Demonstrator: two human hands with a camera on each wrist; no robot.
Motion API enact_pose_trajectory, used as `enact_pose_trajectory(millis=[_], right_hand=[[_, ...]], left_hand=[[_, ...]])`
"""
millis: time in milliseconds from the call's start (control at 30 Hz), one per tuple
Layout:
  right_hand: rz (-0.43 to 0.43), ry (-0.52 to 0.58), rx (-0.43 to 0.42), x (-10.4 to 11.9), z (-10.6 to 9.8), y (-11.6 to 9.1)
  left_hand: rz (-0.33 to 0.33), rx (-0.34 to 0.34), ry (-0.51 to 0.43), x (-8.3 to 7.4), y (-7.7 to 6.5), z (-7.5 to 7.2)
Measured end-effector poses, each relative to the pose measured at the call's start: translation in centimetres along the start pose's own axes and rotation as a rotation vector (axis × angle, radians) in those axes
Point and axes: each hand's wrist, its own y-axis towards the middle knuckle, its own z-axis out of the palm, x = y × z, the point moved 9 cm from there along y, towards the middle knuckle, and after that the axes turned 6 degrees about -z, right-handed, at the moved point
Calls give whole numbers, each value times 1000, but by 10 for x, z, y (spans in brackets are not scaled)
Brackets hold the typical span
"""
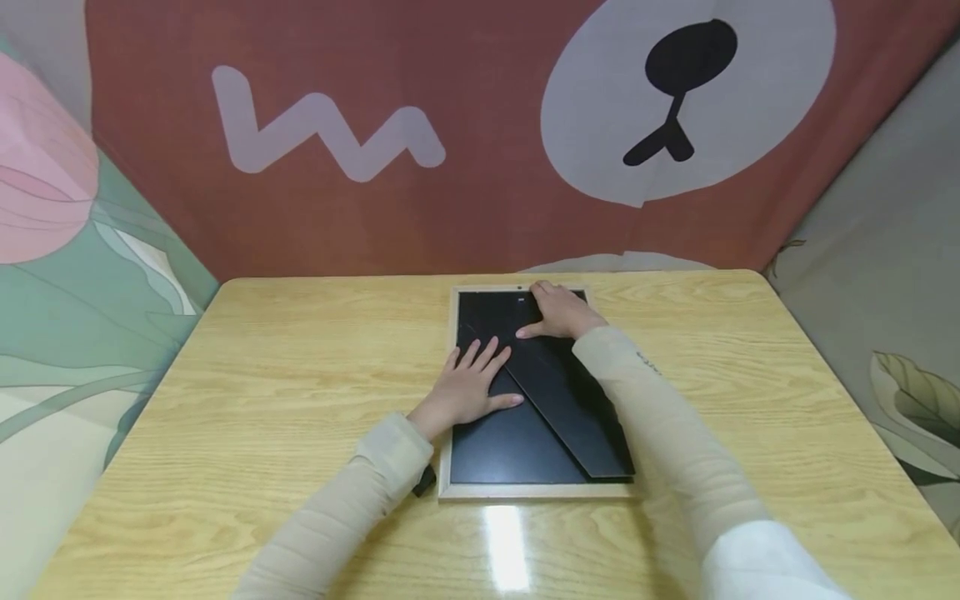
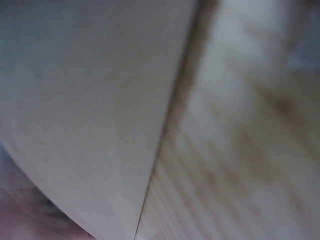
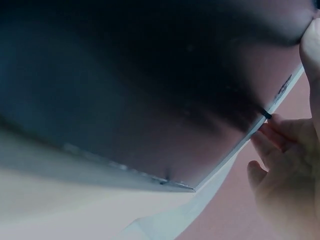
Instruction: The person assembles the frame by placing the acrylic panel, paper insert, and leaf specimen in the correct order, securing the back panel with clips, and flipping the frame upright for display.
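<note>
A picture frame (image 1: 536,492) with a light wood rim lies back side up on the table. Its black backing (image 1: 510,454) carries a black easel stand (image 1: 573,408) slanting toward the lower right. My left hand (image 1: 468,392) rests on the backing, fingers spread, left of the stand. At the far edge, my right hand (image 1: 562,310) has its thumb on the black back and its fingers at the rim. In the right wrist view, a fingertip touches a small dark tab (image 3: 266,114) on that edge. The left wrist view shows only blurred sleeve and wood.
The wood-grain table (image 1: 300,358) extends to both sides of the frame. Beside the left forearm lies a small black object (image 1: 425,481), partly covered. A red printed cloth (image 1: 480,217) hangs directly behind the table's far edge.
</note>
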Motion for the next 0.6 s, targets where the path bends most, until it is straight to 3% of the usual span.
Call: enact_pose_trajectory(millis=[600], right_hand=[[6, 15, 16, 2, 0, -1]], left_hand=[[-4, 1, 10, 0, -1, -1]])
